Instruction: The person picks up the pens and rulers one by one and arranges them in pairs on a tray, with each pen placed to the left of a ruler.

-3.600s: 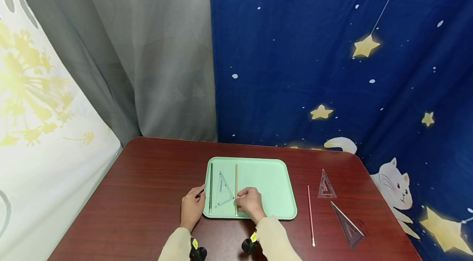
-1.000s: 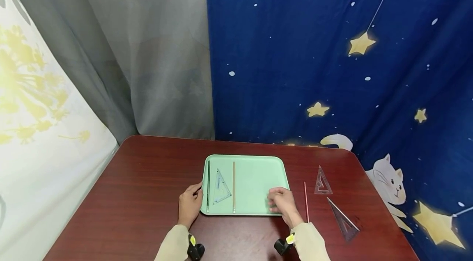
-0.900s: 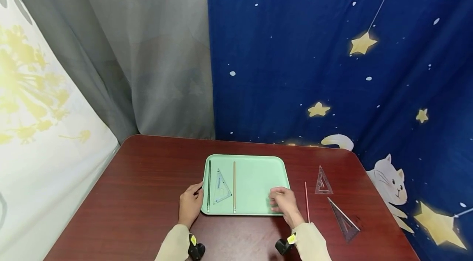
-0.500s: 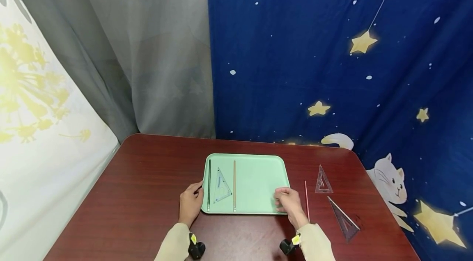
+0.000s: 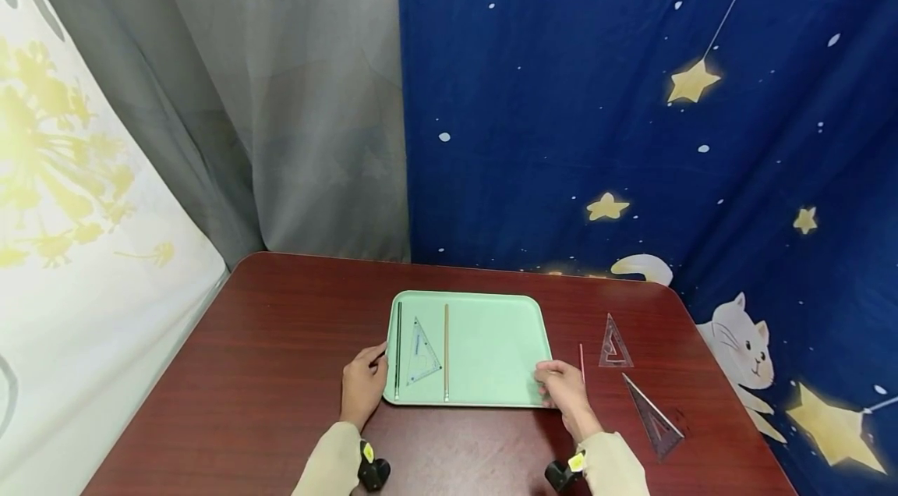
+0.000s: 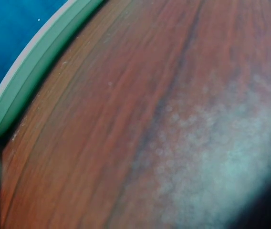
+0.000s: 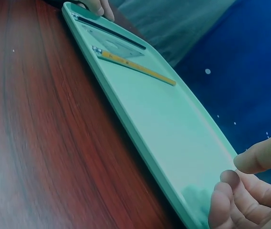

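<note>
A pale green tray [image 5: 494, 348] lies on the table, with my left hand [image 5: 363, 387] gripping its left rim. In the tray lie a black pencil [image 5: 398, 352], a clear set square [image 5: 415, 377] and a yellow pencil [image 5: 446, 352], side by side on its left half. My right hand [image 5: 564, 393] hovers at the tray's front right corner. In the right wrist view, thumb and fingers [image 7: 257, 157] are bent loosely with nothing between them. Just beyond that hand shows the tip of a red pencil [image 5: 581, 359], the rest hidden behind the hand and wrist.
Two more clear set squares lie on the table to the right: a small one [image 5: 607, 359] farther back and a larger one [image 5: 659, 441] nearer. The reddish-brown table [image 5: 302, 324] runs back to grey and blue curtains [image 5: 533, 129].
My right hand has let go of the yellow pencil and travelled right across the tray to its right edge, now covering most of the red pencil. My left hand stays on the rim.
</note>
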A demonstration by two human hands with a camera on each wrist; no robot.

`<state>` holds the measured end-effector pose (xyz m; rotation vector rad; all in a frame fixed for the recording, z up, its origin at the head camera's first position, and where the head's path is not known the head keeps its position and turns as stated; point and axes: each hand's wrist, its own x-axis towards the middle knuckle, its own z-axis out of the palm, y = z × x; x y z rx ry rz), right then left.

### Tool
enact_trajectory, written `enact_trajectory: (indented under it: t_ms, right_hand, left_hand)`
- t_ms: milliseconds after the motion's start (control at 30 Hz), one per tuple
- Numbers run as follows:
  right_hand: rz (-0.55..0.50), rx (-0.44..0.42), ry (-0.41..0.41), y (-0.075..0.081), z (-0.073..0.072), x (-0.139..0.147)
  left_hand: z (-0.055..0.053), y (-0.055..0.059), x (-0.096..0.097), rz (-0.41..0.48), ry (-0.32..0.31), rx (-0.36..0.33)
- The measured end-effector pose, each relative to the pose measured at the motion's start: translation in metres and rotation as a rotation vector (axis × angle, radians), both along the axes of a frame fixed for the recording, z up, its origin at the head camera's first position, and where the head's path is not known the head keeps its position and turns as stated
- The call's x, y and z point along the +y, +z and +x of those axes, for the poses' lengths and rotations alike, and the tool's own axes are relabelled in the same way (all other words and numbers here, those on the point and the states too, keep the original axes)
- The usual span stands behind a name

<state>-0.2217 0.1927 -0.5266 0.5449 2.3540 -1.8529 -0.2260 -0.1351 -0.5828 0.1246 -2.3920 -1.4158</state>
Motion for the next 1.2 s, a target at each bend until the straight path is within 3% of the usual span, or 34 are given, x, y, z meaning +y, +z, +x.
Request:
enact_trajectory:
  t_ms: [1200]
  right_hand:
    - [0.092, 0.001, -0.061, 0.002, 0.013, 0.063]
  left_hand:
    - [0.001, 0.000, 0.001, -0.007, 0.008, -0.008]
